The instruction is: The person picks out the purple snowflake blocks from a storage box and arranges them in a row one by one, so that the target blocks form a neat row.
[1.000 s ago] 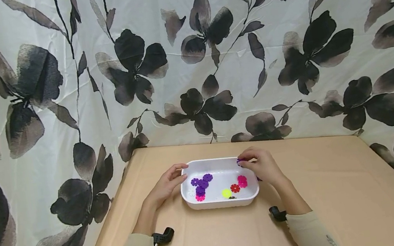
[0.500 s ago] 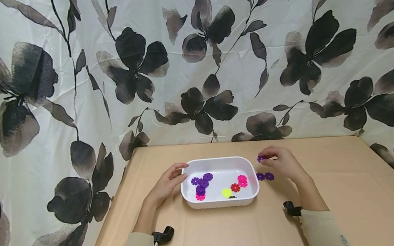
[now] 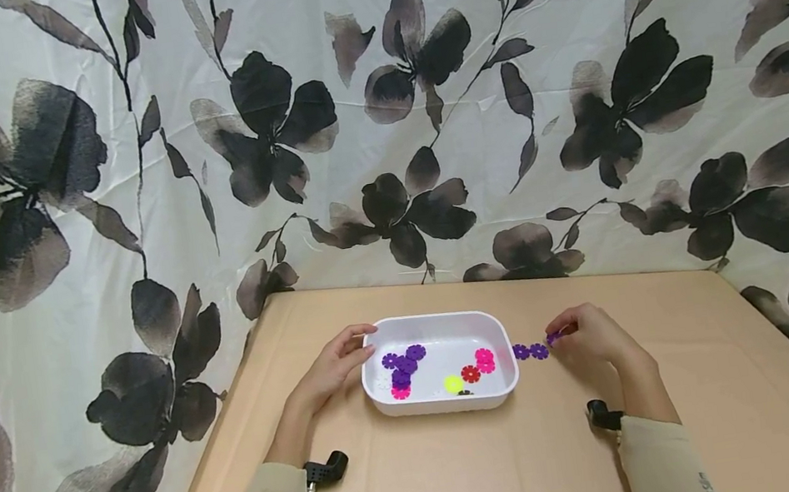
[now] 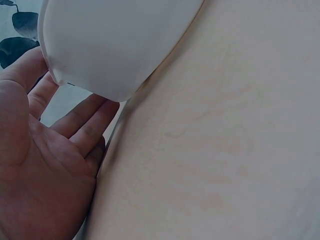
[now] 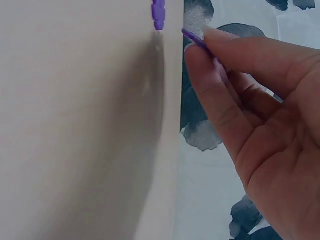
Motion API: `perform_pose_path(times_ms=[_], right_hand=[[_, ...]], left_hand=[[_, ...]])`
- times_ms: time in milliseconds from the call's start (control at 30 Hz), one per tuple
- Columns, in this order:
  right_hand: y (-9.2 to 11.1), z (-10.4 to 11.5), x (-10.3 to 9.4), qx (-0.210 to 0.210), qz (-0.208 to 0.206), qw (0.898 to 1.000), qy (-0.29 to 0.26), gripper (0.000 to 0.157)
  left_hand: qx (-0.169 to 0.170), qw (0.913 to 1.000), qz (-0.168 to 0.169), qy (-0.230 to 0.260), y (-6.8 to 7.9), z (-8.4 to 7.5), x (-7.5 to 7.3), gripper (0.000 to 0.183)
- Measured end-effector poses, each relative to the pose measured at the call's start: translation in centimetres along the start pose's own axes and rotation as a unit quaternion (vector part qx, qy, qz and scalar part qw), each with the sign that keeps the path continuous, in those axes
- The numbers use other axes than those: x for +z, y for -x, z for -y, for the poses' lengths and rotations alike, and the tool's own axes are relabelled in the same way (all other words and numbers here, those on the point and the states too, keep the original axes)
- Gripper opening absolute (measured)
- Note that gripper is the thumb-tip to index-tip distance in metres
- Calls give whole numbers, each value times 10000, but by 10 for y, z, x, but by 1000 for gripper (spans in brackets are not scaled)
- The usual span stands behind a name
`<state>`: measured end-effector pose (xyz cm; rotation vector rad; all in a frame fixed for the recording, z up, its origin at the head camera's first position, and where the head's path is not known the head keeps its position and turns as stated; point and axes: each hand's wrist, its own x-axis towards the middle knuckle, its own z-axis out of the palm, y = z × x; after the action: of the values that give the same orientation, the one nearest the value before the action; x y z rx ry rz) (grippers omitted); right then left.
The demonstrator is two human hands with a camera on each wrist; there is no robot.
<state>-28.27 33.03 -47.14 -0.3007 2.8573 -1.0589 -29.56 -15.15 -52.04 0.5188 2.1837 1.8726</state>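
In the head view, a white plastic tub (image 3: 436,408) stands on the table with my left hand (image 3: 335,362) holding its left end, fingers at the rim. The left wrist view has the left hand's fingers (image 4: 92,120) against the tub's outer wall (image 4: 115,50). My right hand (image 3: 592,333) pinches a purple flower-shaped disc (image 5: 196,40) between thumb and fingertips, to the right of the tub. Beside it, a pair of purple flower discs (image 3: 539,352) lies in a row against the tub's right side. The held disc is tilted and partly covered by the fingers.
Inside the tub are a cluster of purple discs (image 3: 404,365), pink discs (image 3: 485,360), a red disc (image 3: 470,374) and a yellow disc (image 3: 454,385). A tan cloth covers the table (image 3: 457,473). A floral curtain (image 3: 350,143) hangs behind its far edge.
My right hand has carried the purple disc from over the tub's far right corner out to the right, then down near the row of discs. The left hand stays at the tub.
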Motion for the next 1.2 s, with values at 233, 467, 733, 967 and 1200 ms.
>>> perform_pose_path(times_ms=[233, 467, 733, 967, 1200], right_hand=[[0, -6, 3, 69, 181, 9998, 61, 16], [2, -8, 3, 241, 245, 9994, 27, 18], [1, -10, 2, 158, 305, 9993, 129, 19], [1, -8, 2, 142, 308, 9985, 435, 21], [-2, -7, 6, -91, 230, 9977, 632, 20]], left_hand=[[3, 10000, -5, -15, 0, 1, 1, 43], [-17, 10000, -10, -6, 2, -1, 1, 45], [-46, 10000, 11, 51, 3, -3, 2, 49], [-50, 10000, 9, 60, 2, -1, 1, 49], [-41, 10000, -46, 5, 0, 1, 1, 48]])
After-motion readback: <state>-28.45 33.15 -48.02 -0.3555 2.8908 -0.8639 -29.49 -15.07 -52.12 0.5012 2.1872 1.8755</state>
